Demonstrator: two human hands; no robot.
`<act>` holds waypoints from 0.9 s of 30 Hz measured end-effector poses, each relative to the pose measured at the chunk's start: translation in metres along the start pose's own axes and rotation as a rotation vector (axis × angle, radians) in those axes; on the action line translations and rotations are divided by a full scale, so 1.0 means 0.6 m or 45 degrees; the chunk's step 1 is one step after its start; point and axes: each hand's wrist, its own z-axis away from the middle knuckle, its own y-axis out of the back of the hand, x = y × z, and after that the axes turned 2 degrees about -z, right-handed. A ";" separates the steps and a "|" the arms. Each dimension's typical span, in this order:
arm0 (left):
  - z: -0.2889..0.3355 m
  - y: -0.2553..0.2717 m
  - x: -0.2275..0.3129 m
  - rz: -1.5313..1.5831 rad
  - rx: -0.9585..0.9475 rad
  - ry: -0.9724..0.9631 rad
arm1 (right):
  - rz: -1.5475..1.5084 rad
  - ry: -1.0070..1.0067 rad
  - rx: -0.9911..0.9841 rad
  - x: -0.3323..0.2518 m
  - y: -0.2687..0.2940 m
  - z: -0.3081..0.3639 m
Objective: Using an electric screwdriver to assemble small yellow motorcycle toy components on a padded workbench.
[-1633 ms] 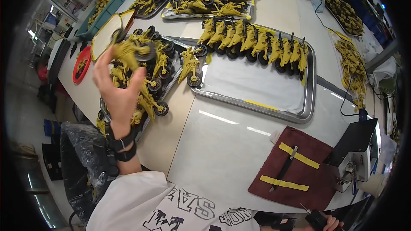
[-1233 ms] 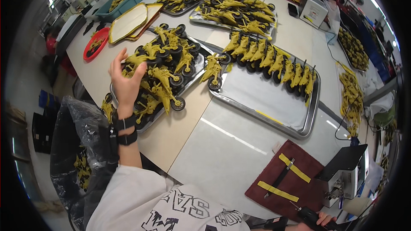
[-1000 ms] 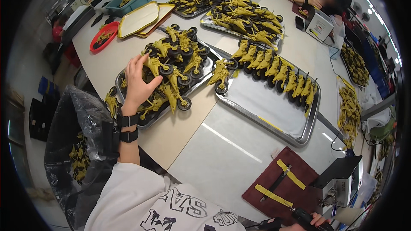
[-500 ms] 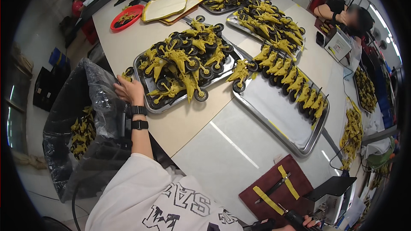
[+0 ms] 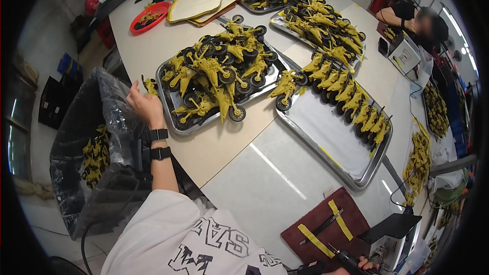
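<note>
My left hand [image 5: 145,106] is beside the left rim of a metal tray [image 5: 189,131] heaped with yellow and black toy motorcycles [image 5: 216,69]. Its fingers look spread and lifted off. A single toy motorcycle [image 5: 150,86] stands just past the fingertips, at the table's left edge; the hand partly covers its lower end. At the lower right, my right hand [image 5: 365,264] is wrapped around a black electric screwdriver [image 5: 350,261], its bit pointing up and left over a maroon pad [image 5: 326,219]. The picture's lower edge hides part of that hand.
A paper-lined tray [image 5: 326,127] to the right carries a row of toy motorcycles. Left of the table hangs a black plastic bag [image 5: 76,137] with more inside. Behind are a red bowl [image 5: 162,9] and further heaped trays. A co-worker [image 5: 402,18] sits at the far right.
My left hand has drawn back toward me and slightly left, uncovering more of the single toy motorcycle. The right hand still grips the screwdriver in about the same place.
</note>
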 end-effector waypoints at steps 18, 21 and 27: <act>0.114 0.026 0.013 0.341 -0.467 -0.067 | -0.160 -0.139 -0.032 0.004 0.013 -0.006; 0.112 0.019 0.017 0.044 -0.568 -0.083 | -0.159 -0.138 -0.021 0.001 0.009 -0.003; 0.092 0.033 0.070 0.053 -0.581 -0.254 | -0.080 -0.081 -0.022 0.005 0.016 -0.007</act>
